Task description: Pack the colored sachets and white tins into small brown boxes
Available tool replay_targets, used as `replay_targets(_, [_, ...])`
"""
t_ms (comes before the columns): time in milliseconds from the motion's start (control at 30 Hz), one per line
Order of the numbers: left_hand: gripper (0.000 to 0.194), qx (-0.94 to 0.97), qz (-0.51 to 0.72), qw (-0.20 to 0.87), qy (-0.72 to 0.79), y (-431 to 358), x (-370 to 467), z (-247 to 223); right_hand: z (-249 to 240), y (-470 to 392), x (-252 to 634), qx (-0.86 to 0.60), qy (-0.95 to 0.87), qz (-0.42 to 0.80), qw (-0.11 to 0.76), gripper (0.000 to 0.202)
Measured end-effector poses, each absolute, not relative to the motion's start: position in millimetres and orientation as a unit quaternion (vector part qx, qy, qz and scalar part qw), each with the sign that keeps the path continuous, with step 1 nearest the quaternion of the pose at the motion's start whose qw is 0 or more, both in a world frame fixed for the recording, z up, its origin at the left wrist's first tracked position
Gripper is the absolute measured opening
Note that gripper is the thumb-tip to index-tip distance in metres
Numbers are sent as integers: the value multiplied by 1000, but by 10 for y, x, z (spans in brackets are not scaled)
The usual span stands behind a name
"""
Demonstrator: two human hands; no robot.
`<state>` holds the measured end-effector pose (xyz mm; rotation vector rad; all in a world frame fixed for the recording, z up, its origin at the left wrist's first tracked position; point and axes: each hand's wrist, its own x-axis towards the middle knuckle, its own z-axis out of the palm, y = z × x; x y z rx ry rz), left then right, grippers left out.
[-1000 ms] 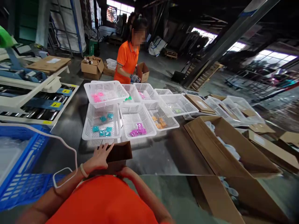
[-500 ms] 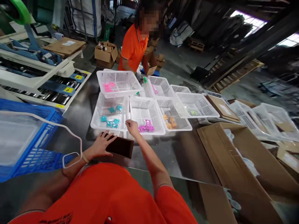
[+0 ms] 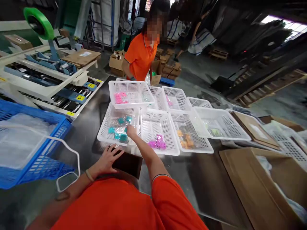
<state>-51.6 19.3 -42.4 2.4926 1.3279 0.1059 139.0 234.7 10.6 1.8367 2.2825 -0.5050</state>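
Note:
My left hand (image 3: 109, 160) lies with spread fingers on the left end of a small open cardboard box (image 3: 129, 164), whose inside looks dark. My right hand (image 3: 130, 131) reaches into a white perforated basket (image 3: 103, 135) beyond the box. Several teal pieces in clear packets (image 3: 123, 137) lie there, and the hand is beside or over one of them. Its fingers point away and are hidden, so I cannot tell whether they grip anything. Right of it, another white basket (image 3: 176, 148) holds purple packets (image 3: 158, 142).
More white baskets hold orange packets (image 3: 185, 140), pink packets (image 3: 121, 97) and pale green packets (image 3: 215, 132). A co-worker in an orange shirt (image 3: 141, 56) stands across the table. A blue crate (image 3: 59, 127) is at left, a large cardboard box (image 3: 251, 179) at right, and a roller conveyor (image 3: 72, 102) behind left.
My right hand has moved left, from the rim between two baskets to inside the basket of teal packets. My left hand stays on the box. The camera view has shifted.

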Motion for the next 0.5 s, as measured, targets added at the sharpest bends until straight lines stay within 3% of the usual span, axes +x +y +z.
replay_targets(133, [138, 857, 64, 173, 481, 281, -418, -494, 361, 1989, 1951, 589, 789, -167, -47, 25])
replay_targets(233, [137, 851, 109, 187, 478, 346, -352, -595, 332, 1269, 2269, 467, 845, -218, -145, 17])
replay_targets(333, [135, 848, 138, 191, 475, 376, -320, -668, 212, 907, 2481, 373, 866, -295, -153, 38])
replay_targets(433, [136, 851, 133, 189, 471, 354, -317, -662, 181, 1265, 2910, 516, 796, -280, -146, 53])
replay_targets(500, [135, 853, 123, 185, 473, 324, -322, -627, 193, 1678, 3285, 682, 697, -215, -45, 45])
